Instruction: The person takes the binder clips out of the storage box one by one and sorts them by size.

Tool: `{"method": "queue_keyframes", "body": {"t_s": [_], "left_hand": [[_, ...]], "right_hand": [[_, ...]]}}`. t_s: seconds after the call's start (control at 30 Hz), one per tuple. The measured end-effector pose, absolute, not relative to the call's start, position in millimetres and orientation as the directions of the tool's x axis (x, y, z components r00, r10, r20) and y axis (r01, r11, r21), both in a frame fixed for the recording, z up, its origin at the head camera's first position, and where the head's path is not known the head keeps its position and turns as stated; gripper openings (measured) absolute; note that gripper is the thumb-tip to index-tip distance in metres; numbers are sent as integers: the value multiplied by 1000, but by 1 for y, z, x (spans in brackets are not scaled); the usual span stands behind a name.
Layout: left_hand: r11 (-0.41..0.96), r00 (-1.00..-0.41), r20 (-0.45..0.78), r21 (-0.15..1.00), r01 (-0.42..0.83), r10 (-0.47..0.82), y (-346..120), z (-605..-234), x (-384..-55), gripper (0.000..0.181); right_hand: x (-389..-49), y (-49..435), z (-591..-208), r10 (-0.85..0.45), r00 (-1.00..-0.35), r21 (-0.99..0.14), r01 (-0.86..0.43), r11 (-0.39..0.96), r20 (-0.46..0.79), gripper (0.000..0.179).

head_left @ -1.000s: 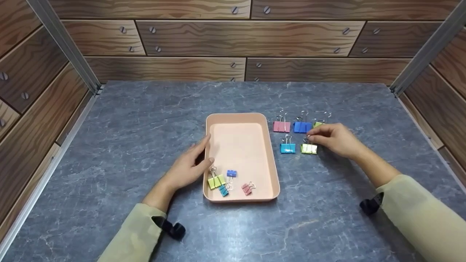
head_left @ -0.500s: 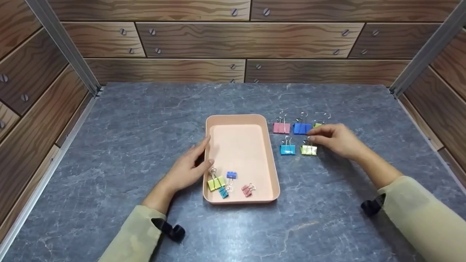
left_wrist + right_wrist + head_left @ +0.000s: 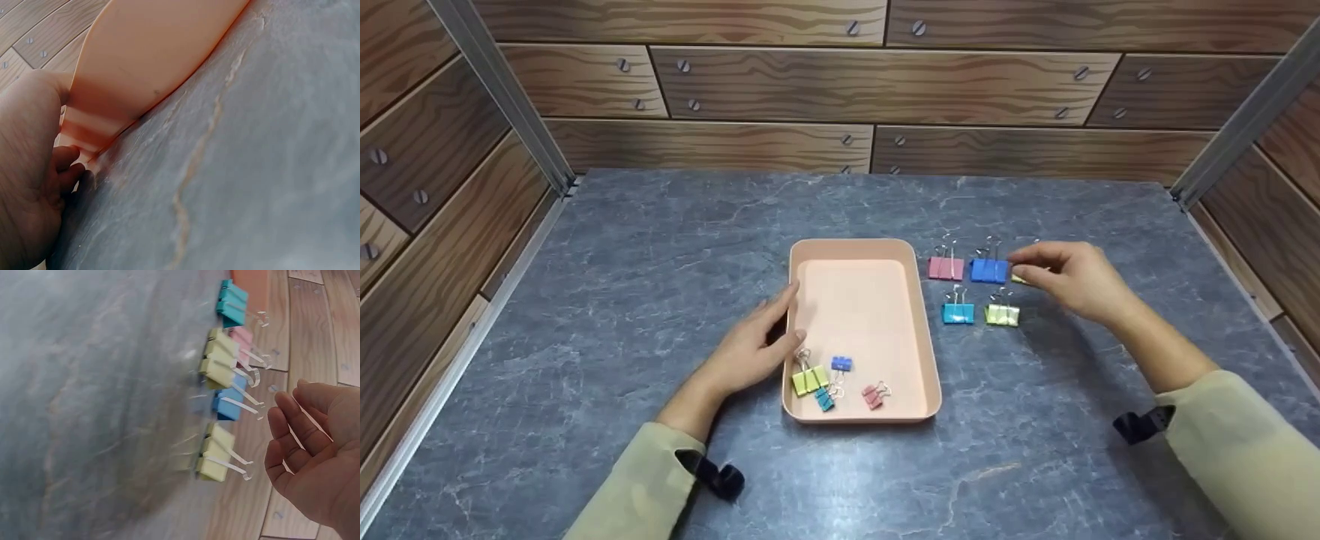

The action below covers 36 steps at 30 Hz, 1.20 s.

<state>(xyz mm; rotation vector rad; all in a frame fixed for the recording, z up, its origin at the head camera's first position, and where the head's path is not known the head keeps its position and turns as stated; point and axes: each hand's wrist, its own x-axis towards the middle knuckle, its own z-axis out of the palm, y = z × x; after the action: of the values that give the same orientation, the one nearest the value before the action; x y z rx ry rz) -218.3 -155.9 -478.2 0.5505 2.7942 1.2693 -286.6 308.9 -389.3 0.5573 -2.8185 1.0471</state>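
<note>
My left hand (image 3: 750,349) holds the left wall of a peach tray (image 3: 862,415), thumb over the rim and other fingers along the outside. Inside the tray's near end lie a yellow-green binder clip (image 3: 810,381) and smaller blue (image 3: 841,364), teal (image 3: 825,399) and pink (image 3: 875,396) ones. My right hand (image 3: 1076,281), holding nothing, hovers with loosely bent fingers at a yellow-green binder clip (image 3: 216,451), mostly hidden behind it in the head view. In the right wrist view the fingertips are apart from the clip handles.
Right of the tray, other binder clips stand upright in two rows: pink (image 3: 946,268) and blue (image 3: 989,271) at the back, teal (image 3: 958,313) and yellow-green (image 3: 1003,315) in front. Wood-patterned walls (image 3: 765,86) surround the grey tabletop (image 3: 675,232).
My right hand has drawn away from the front yellow-green binder clip, back and rightward to the rear one. My left hand stays on the tray. The head view has shifted slightly.
</note>
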Motion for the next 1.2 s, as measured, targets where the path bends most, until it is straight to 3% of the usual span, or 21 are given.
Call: {"method": "queue_keyframes", "body": {"t_s": [0.3, 0.73, 1.2], "left_hand": [[611, -940, 111, 734, 296, 322, -157, -480, -215, 74], [603, -940, 117, 740, 297, 320, -158, -489, -208, 75], [586, -933, 157, 741, 328, 324, -157, -482, -219, 74]], "right_hand": [[-270, 262, -375, -387, -899, -665, -417, 620, 202, 19], [-250, 175, -398, -577, -801, -793, -450, 409, 157, 20], [-240, 115, -411, -591, -805, -851, -349, 393, 57, 23]]}}
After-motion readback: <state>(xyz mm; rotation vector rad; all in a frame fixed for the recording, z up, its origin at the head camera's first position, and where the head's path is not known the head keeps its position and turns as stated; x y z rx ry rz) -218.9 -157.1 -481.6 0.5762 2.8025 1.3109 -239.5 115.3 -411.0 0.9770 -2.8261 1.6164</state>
